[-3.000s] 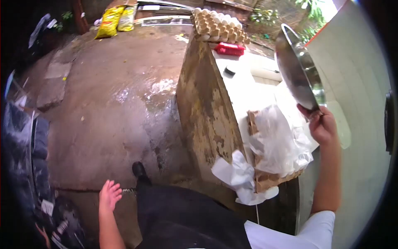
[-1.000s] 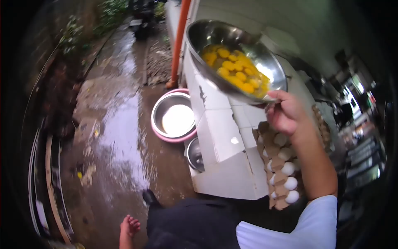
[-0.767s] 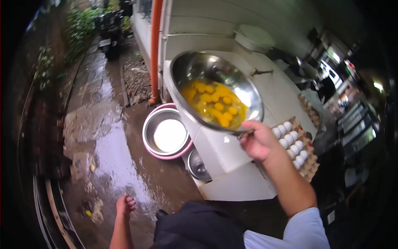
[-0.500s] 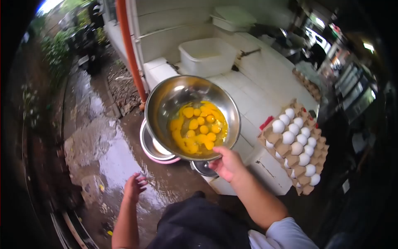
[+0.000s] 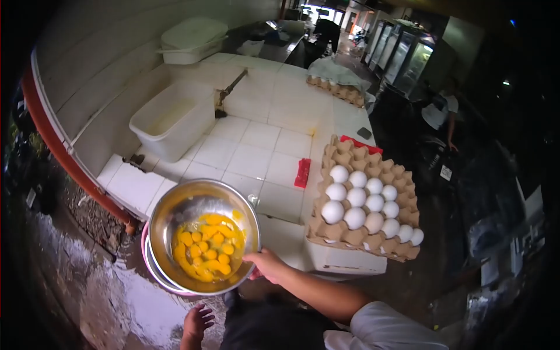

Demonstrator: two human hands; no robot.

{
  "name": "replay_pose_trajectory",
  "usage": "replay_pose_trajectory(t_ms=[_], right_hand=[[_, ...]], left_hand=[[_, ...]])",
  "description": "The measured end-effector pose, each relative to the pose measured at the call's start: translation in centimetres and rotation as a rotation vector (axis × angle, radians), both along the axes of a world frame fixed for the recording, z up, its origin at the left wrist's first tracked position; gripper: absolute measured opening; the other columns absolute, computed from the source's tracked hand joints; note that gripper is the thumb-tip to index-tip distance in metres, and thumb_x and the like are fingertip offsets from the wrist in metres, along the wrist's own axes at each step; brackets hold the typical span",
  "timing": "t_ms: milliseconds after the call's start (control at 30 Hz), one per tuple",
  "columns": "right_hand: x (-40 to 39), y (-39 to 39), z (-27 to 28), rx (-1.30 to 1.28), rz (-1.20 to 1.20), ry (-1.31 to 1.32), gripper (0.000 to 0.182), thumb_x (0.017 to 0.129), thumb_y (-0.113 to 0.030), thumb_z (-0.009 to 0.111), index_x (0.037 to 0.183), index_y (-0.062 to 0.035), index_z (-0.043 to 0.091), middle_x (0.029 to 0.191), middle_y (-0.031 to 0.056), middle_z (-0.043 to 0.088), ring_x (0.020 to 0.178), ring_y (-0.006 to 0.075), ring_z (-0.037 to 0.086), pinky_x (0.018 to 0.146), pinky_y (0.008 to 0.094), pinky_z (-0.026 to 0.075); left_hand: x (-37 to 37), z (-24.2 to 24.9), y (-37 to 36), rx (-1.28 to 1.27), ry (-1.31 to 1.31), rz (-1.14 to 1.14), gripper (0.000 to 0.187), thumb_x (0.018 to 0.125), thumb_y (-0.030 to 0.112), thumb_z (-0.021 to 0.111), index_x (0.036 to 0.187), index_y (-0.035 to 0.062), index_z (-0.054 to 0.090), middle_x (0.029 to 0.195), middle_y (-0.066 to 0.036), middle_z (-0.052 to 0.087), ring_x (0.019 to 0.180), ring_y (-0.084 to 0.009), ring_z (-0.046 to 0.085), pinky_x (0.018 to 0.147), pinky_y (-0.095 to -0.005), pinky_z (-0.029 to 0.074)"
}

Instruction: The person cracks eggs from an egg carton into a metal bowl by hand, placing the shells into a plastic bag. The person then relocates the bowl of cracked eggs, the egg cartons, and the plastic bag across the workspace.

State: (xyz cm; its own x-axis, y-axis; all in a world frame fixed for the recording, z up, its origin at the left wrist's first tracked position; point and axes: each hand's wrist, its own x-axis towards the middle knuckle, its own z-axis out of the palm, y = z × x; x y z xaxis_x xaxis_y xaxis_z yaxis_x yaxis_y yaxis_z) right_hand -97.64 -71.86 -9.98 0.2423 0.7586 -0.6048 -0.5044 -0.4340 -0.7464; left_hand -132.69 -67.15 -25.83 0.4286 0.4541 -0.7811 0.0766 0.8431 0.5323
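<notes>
A steel mixing bowl [image 5: 163, 219] holds several raw egg yolks [image 5: 204, 248] and egg white. My right hand [image 5: 267, 263] grips its right rim, thumb on the inside edge. Below the bowl, partly hidden by it, shows a pink-rimmed basin [image 5: 153, 269]. My left hand [image 5: 198, 319] hangs free just under the bowl, its fingers apart and slightly curled, touching nothing. To the right of the bowl, a cardboard egg tray [image 5: 402, 181] carries several white eggs [image 5: 353, 218] and one browner egg [image 5: 374, 221].
On the white tiled counter [image 5: 242, 153] stand a translucent plastic tub [image 5: 175, 125] and a red piece [image 5: 302, 173]. A lidded container [image 5: 192, 41] and a covered stack of egg trays [image 5: 337, 87] are farther back. An orange pipe [image 5: 76, 163] runs at left. Another person [image 5: 440, 114] is at right.
My view has swung to the right, so the bowl and tray appear farther left. My right hand still holds the bowl's rim; my left hand stays empty.
</notes>
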Motion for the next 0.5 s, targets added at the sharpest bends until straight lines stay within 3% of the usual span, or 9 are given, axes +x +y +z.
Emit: replay_pose_trajectory(t_ms=[67,133,167,200,267,300,333,400,500], right_hand=[[-0.2,1.1,-0.8,-0.018,0.001,-0.019,0.036,0.088,-0.021,0.062,0.117,-0.0001,0.055,0.087,0.0103,0.063,0.050,0.0163,0.058,0.042,0.0273,0.051],[0.1,2.4,-1.2,-0.088,0.024,-0.009,0.033,0.089,-0.021,0.064,0.114,-0.0010,0.060,0.087,0.0089,0.065,0.057,0.0180,0.060,0.047,0.0292,0.051],[0.0,2.9,-1.4,-0.085,-0.002,-0.010,0.031,0.089,-0.021,0.064,0.112,-0.0013,0.061,0.088,0.0094,0.066,0.058,0.0181,0.060,0.046,0.0292,0.049],[0.1,3.5,-1.9,-0.072,-0.002,-0.014,0.031,0.089,-0.021,0.064,0.112,-0.0013,0.061,0.088,0.0094,0.066,0.058,0.0181,0.060,0.046,0.0292,0.049],[0.4,4.5,-3.3,-0.041,-0.002,0.009,0.035,0.087,-0.024,0.064,0.114,-0.0007,0.059,0.089,0.0091,0.065,0.055,0.0163,0.059,0.046,0.0283,0.053],[0.3,5.0,-3.5,-0.030,-0.031,-0.015,0.037,0.087,-0.024,0.065,0.116,-0.0010,0.059,0.091,0.0099,0.066,0.057,0.0166,0.061,0.044,0.0277,0.052],[0.5,5.4,-3.9,-0.031,-0.034,-0.007,0.037,0.087,-0.024,0.065,0.116,-0.0010,0.059,0.091,0.0099,0.066,0.057,0.0166,0.061,0.044,0.0277,0.052],[0.6,6.2,-4.6,-0.064,-0.016,-0.017,0.039,0.086,-0.024,0.065,0.117,-0.0006,0.058,0.092,0.0113,0.066,0.057,0.0173,0.062,0.043,0.0275,0.051],[0.6,7.4,-4.6,-0.049,-0.067,-0.032,0.040,0.085,-0.024,0.066,0.115,0.0030,0.061,0.086,0.0134,0.068,0.055,0.0193,0.062,0.042,0.0292,0.051]], left_hand=[[0.8,-1.3,3.6,0.030,-0.012,0.000,0.051,0.092,0.049,0.052,0.127,0.0121,0.052,0.110,-0.013,0.063,0.089,-0.0299,0.064,0.071,-0.0424,0.052],[1.9,-0.7,6.6,0.100,0.003,0.012,0.046,0.092,0.054,0.044,0.115,0.0155,0.056,0.105,-0.009,0.065,0.090,-0.0275,0.063,0.073,-0.0429,0.048],[2.6,0.1,8.3,0.145,0.014,-0.034,0.062,0.093,0.063,0.037,0.130,0.0148,0.052,0.121,-0.012,0.063,0.101,-0.0301,0.063,0.077,-0.0431,0.048],[3.5,1.8,9.6,0.158,0.010,-0.033,0.062,0.093,0.063,0.037,0.130,0.0148,0.052,0.121,-0.012,0.063,0.101,-0.0301,0.063,0.077,-0.0431,0.048],[5.2,5.5,11.3,0.296,-0.039,0.083,0.081,0.090,0.072,0.033,0.145,0.0135,0.039,0.140,-0.015,0.052,0.115,-0.0323,0.059,0.084,-0.0444,0.049],[5.6,6.4,12.1,0.375,-0.112,0.100,0.083,0.093,0.070,0.032,0.152,0.0110,0.028,0.149,-0.015,0.043,0.123,-0.0327,0.054,0.092,-0.0444,0.047],[6.2,6.7,13.0,0.374,-0.105,0.096,0.083,0.093,0.070,0.032,0.152,0.0110,0.028,0.149,-0.015,0.043,0.123,-0.0327,0.054,0.092,-0.0444,0.047],[6.8,7.0,14.4,0.522,-0.247,0.175,0.069,0.099,0.056,0.035,0.148,0.0071,0.034,0.144,-0.014,0.047,0.123,-0.0296,0.054,0.097,-0.0421,0.046],[8.4,9.1,16.0,0.591,-0.095,0.112,0.047,0.100,0.033,0.050,0.136,0.0024,0.044,0.128,-0.012,0.057,0.115,-0.0242,0.058,0.095,-0.0386,0.048]])
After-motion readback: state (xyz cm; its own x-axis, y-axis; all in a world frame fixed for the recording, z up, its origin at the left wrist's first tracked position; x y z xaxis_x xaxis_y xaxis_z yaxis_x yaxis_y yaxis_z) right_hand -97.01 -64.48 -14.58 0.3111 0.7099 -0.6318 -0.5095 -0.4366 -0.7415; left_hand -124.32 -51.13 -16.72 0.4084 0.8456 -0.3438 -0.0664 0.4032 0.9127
